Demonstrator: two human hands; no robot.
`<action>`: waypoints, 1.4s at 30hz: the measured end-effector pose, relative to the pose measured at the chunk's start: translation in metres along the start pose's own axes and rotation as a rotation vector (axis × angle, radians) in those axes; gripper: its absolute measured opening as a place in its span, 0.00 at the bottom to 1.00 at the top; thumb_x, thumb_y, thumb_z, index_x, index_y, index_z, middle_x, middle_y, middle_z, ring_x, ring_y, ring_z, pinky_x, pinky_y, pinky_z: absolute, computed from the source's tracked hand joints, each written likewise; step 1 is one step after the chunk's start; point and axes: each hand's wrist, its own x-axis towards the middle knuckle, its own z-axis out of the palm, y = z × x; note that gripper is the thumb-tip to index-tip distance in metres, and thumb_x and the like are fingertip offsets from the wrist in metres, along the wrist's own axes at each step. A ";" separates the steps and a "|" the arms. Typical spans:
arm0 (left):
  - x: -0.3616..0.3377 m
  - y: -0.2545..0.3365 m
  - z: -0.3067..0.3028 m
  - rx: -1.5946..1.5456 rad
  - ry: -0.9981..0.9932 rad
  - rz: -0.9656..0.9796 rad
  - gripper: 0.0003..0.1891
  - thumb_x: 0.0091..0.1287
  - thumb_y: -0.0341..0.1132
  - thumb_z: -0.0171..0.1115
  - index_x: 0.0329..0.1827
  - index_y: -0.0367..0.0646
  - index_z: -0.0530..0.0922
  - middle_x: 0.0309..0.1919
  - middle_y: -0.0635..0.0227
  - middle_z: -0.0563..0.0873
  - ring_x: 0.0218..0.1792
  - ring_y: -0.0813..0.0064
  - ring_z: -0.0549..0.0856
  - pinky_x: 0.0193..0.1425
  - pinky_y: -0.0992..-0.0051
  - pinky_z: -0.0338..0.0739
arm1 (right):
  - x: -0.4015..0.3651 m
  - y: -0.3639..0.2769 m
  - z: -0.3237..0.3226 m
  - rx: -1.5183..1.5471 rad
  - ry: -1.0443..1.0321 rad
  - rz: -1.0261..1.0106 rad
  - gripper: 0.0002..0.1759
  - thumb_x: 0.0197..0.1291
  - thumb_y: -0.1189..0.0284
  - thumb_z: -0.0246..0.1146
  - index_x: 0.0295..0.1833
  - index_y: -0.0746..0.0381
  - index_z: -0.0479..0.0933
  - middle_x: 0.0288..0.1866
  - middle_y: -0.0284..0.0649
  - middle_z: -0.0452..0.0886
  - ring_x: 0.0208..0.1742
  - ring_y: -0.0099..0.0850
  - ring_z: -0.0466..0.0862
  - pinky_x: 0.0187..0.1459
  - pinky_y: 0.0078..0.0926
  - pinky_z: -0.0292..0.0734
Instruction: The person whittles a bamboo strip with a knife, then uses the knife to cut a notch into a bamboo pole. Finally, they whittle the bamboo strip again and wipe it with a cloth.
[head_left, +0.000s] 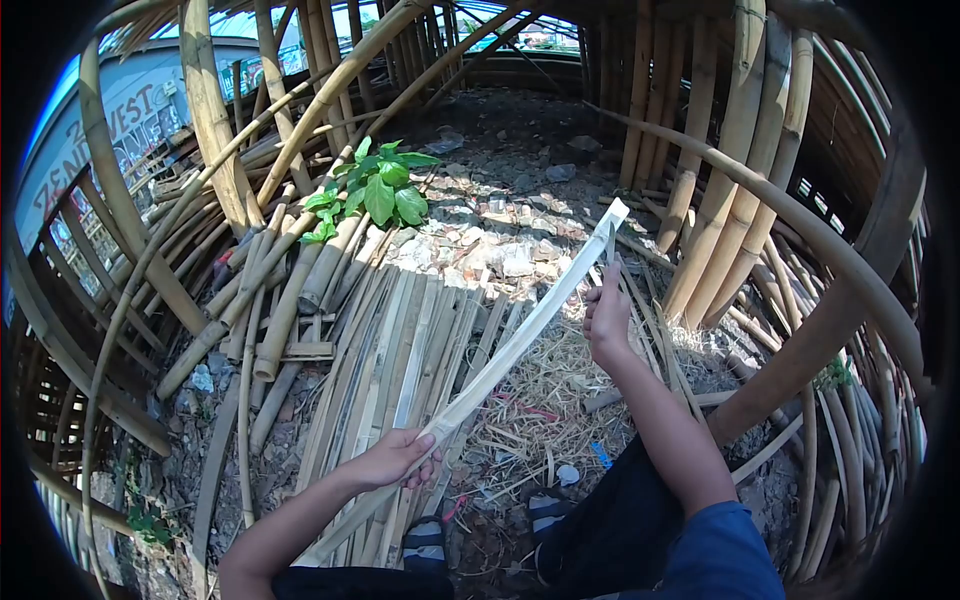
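A long, pale bamboo strip (512,352) slants from low in the view up to the right. Near its lower part, my left hand (393,461) is closed around it, thumb on top. My right hand (607,318) is closed on a knife, its handle hidden in the fingers. The narrow grey knife blade (611,243) points upward and overlaps the strip close to its far end. Under the strip, many split bamboo slats (375,355) lie side by side on the ground, running away from my feet.
Bamboo shavings (545,415) cover the ground in front of my sandals (548,508). Upright bamboo poles (740,190) stand on the right, with a curved pole (800,205) crossing them. A leafy plant (380,190) and stacked bamboo poles (325,262) are at left. Rubble (500,240) lies ahead.
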 end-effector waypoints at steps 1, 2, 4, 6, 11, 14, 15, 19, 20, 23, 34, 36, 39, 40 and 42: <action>0.000 0.003 0.003 0.031 0.051 0.014 0.22 0.84 0.48 0.41 0.46 0.37 0.76 0.24 0.69 0.78 0.20 0.80 0.76 0.28 0.79 0.75 | 0.005 0.016 0.000 -0.098 0.010 -0.129 0.35 0.77 0.42 0.46 0.31 0.62 0.73 0.16 0.29 0.65 0.16 0.24 0.65 0.22 0.31 0.62; -0.001 0.010 0.007 0.031 0.051 0.014 0.22 0.84 0.48 0.41 0.46 0.37 0.76 0.24 0.69 0.78 0.20 0.80 0.76 0.28 0.79 0.75 | 0.003 0.032 0.001 -0.257 -0.040 -0.358 0.36 0.79 0.44 0.42 0.29 0.64 0.74 0.16 0.37 0.70 0.20 0.34 0.73 0.28 0.37 0.67; -0.004 0.023 0.015 0.066 0.140 -0.002 0.21 0.84 0.48 0.42 0.44 0.38 0.75 0.23 0.70 0.78 0.19 0.81 0.75 0.26 0.80 0.73 | -0.047 0.021 0.016 -0.518 -0.177 -0.673 0.32 0.79 0.49 0.45 0.32 0.64 0.75 0.17 0.44 0.74 0.21 0.44 0.79 0.29 0.43 0.71; -0.003 0.030 0.021 0.037 0.160 0.002 0.21 0.84 0.48 0.42 0.43 0.39 0.75 0.23 0.70 0.78 0.18 0.81 0.74 0.25 0.80 0.72 | -0.086 0.026 0.028 -0.713 -0.381 -0.849 0.26 0.76 0.53 0.52 0.32 0.64 0.76 0.19 0.48 0.77 0.22 0.48 0.83 0.27 0.47 0.74; -0.005 0.038 0.023 0.046 0.251 0.028 0.20 0.84 0.48 0.44 0.44 0.39 0.74 0.22 0.72 0.77 0.17 0.82 0.72 0.23 0.81 0.68 | -0.132 0.048 0.046 -0.887 -0.429 -1.173 0.25 0.72 0.55 0.60 0.29 0.65 0.73 0.16 0.43 0.76 0.17 0.41 0.82 0.18 0.39 0.75; -0.009 0.038 0.025 0.004 0.242 0.065 0.19 0.83 0.47 0.46 0.42 0.40 0.74 0.21 0.73 0.75 0.18 0.83 0.71 0.23 0.80 0.67 | -0.117 0.046 0.050 -0.882 -0.424 -1.272 0.26 0.71 0.52 0.60 0.27 0.63 0.71 0.16 0.41 0.75 0.15 0.39 0.81 0.16 0.37 0.75; -0.009 0.038 0.026 0.048 0.282 0.091 0.19 0.83 0.46 0.46 0.41 0.40 0.74 0.21 0.74 0.74 0.18 0.83 0.71 0.23 0.80 0.67 | -0.112 0.046 0.049 -0.897 -0.420 -1.319 0.26 0.71 0.52 0.60 0.27 0.62 0.71 0.16 0.41 0.75 0.15 0.38 0.81 0.16 0.37 0.75; -0.020 0.053 0.025 0.260 0.432 0.119 0.21 0.82 0.44 0.49 0.36 0.35 0.77 0.20 0.72 0.76 0.21 0.81 0.75 0.27 0.75 0.71 | -0.094 0.043 0.047 -1.007 -0.320 -1.267 0.27 0.71 0.50 0.59 0.27 0.61 0.71 0.15 0.41 0.75 0.15 0.38 0.81 0.17 0.36 0.76; -0.022 0.054 0.023 0.263 0.430 0.120 0.21 0.82 0.44 0.49 0.36 0.35 0.77 0.20 0.72 0.76 0.21 0.81 0.75 0.27 0.75 0.71 | -0.089 0.044 0.046 -1.007 -0.316 -1.265 0.27 0.71 0.50 0.59 0.27 0.61 0.71 0.15 0.41 0.75 0.15 0.38 0.81 0.17 0.36 0.76; -0.025 0.054 0.025 0.259 0.437 0.115 0.21 0.82 0.43 0.50 0.36 0.34 0.77 0.20 0.71 0.77 0.22 0.81 0.76 0.28 0.74 0.71 | -0.079 0.043 0.043 -1.013 -0.358 -1.342 0.26 0.72 0.52 0.57 0.28 0.61 0.70 0.17 0.41 0.75 0.16 0.39 0.79 0.18 0.37 0.74; -0.045 0.046 0.023 0.191 0.469 0.050 0.19 0.82 0.41 0.50 0.34 0.37 0.77 0.20 0.73 0.75 0.21 0.84 0.74 0.26 0.77 0.70 | 0.011 0.007 -0.008 -1.114 -0.031 -0.865 0.35 0.78 0.48 0.44 0.34 0.67 0.80 0.19 0.54 0.80 0.24 0.55 0.84 0.27 0.51 0.78; -0.038 0.039 0.019 0.178 0.450 0.071 0.20 0.83 0.43 0.48 0.35 0.38 0.76 0.19 0.74 0.74 0.19 0.84 0.72 0.24 0.78 0.68 | -0.008 0.011 -0.002 -1.089 -0.036 -0.814 0.35 0.79 0.49 0.44 0.34 0.67 0.80 0.20 0.55 0.80 0.26 0.56 0.84 0.30 0.52 0.78; -0.038 0.044 0.017 0.123 0.451 0.041 0.20 0.83 0.43 0.48 0.35 0.38 0.76 0.19 0.75 0.73 0.19 0.84 0.71 0.24 0.79 0.68 | -0.065 0.011 0.020 -0.871 -0.306 -0.734 0.32 0.79 0.53 0.45 0.30 0.66 0.76 0.21 0.56 0.79 0.28 0.57 0.83 0.32 0.52 0.76; -0.036 0.049 0.018 0.071 0.447 0.012 0.19 0.82 0.42 0.49 0.35 0.38 0.77 0.20 0.74 0.75 0.20 0.84 0.73 0.25 0.78 0.69 | -0.083 0.014 0.026 -0.789 -0.392 -0.777 0.30 0.78 0.55 0.47 0.28 0.65 0.75 0.20 0.54 0.77 0.27 0.56 0.82 0.31 0.50 0.76; -0.035 0.058 0.020 0.066 0.447 0.007 0.19 0.82 0.43 0.49 0.36 0.37 0.77 0.20 0.74 0.75 0.20 0.84 0.73 0.25 0.78 0.69 | -0.113 0.023 0.040 -0.617 -0.527 -0.952 0.24 0.76 0.60 0.53 0.28 0.64 0.75 0.19 0.49 0.74 0.23 0.51 0.79 0.28 0.46 0.74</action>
